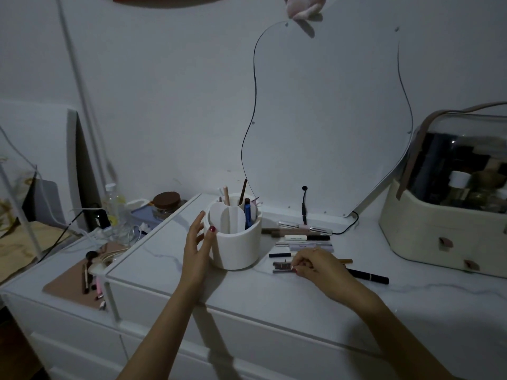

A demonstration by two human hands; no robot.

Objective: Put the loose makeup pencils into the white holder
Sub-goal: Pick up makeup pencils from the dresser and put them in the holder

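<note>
Here, a white holder [236, 242] stands upright on a pale marbled worktop [301, 303], with a few pencils and brushes already standing in its back compartments. The left hand [198, 242] rests open against the holder's left side, fingers spread, thumb touching the rim. Just right of the holder, loose makeup pencils [304, 237] lie in a rough row, flat on the worktop. The right hand [315, 263] reaches into the near end of that row, fingertips pinching a grey pencil [282, 267]. A black pencil [369, 276] lies beside that hand. A cream cosmetics case [428, 229] sits at far right.
</note>
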